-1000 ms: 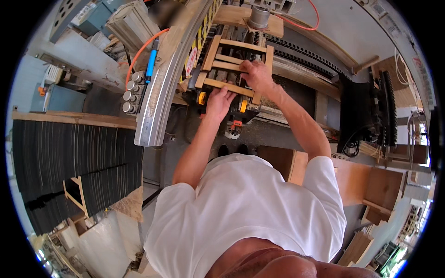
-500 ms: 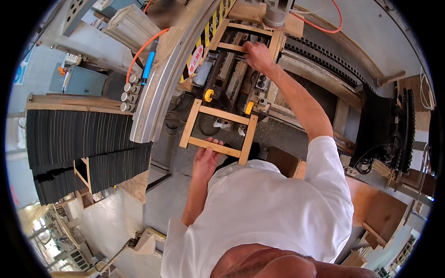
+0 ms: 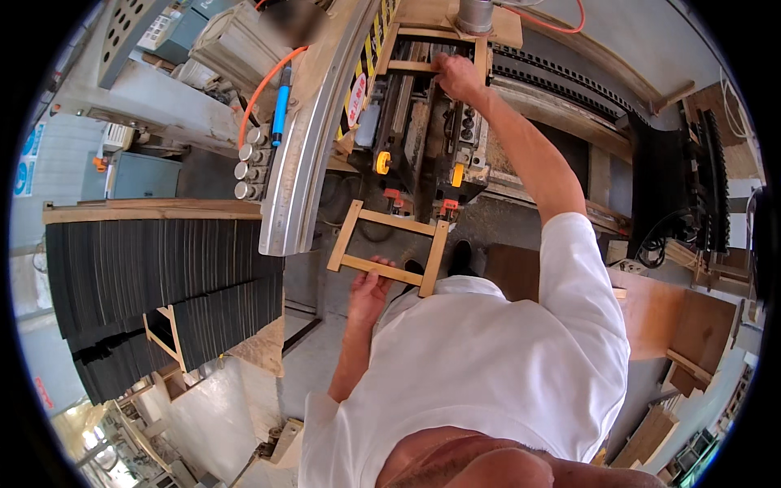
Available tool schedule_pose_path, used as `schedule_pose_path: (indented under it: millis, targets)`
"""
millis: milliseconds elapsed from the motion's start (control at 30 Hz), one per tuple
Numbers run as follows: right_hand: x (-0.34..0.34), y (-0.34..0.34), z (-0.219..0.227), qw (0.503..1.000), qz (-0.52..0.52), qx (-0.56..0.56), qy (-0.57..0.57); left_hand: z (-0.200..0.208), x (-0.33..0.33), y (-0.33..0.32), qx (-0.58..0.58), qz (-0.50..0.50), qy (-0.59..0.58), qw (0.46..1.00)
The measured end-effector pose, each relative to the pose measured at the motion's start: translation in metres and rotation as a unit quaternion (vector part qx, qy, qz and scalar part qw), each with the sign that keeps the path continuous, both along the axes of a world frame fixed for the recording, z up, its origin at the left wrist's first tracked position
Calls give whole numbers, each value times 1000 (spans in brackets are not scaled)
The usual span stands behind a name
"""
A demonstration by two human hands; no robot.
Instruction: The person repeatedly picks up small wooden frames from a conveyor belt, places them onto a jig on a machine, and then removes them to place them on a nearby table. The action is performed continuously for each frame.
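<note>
Low in front of my body, my left hand point(image 3: 371, 293) is closed on the near rail of a small wooden frame point(image 3: 396, 221). This frame is light-coloured, with two side pieces joined by two crossbars. Farther off, my right hand point(image 3: 460, 78) reaches to a second wooden frame point(image 3: 411, 66) lying on the machine. Its fingers are closed around the right end of that frame's near crossbar. Below this frame, the machine has two metal rails with yellow knobs point(image 3: 382, 163) and red end pieces point(image 3: 450, 208).
A metal beam point(image 3: 286, 195) with a striped warning band runs along the machine's left. Dark slats are stacked in a large pile point(image 3: 154, 268) at left. A metal cylinder point(image 3: 475, 16) stands over the far frame. Black chain tracks point(image 3: 561, 89) and a black cover point(image 3: 667, 187) lie right.
The view has shifted. My left hand and its frame have drawn back from the machine's near end, uncovering the red end pieces. My right hand stays at the far frame's crossbar.
</note>
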State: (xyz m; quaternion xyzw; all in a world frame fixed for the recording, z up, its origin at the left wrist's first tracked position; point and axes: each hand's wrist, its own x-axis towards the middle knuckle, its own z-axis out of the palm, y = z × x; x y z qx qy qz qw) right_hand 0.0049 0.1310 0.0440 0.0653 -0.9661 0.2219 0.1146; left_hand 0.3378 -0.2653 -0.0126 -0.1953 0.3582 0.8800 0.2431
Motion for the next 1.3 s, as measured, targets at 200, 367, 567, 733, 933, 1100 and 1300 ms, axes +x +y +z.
schedule_pose_path:
  millis: [200, 367, 567, 733, 933, 1100, 1300]
  targets:
    - [-12, 10, -10, 1000, -4, -19, 20, -18, 1, -36, 14, 7, -19, 1000]
    - [-15, 8, -8, 999, -18, -31, 11, -30, -12, -58, 20, 9, -26, 999]
    - [-16, 12, -15, 998, 27, 8, 55, -47, -32, -66, -26, -7, -28, 999]
    - [-3, 3, -3, 997, -7, 77, 14, -58, -39, -61, -82, -11, -43, 996]
    - [-7, 6, -4, 1000, 19, 8, 8, -74, -26, -37, -137, -10, -52, 989]
    - [-11, 13, -6, 999, 34, 8, 40, -80, -22, -17, -117, -9, -59, 991]
    - [-6, 9, 7, 983, 57, 172, -7, -81, -24, 3, -145, -8, -39, 989]
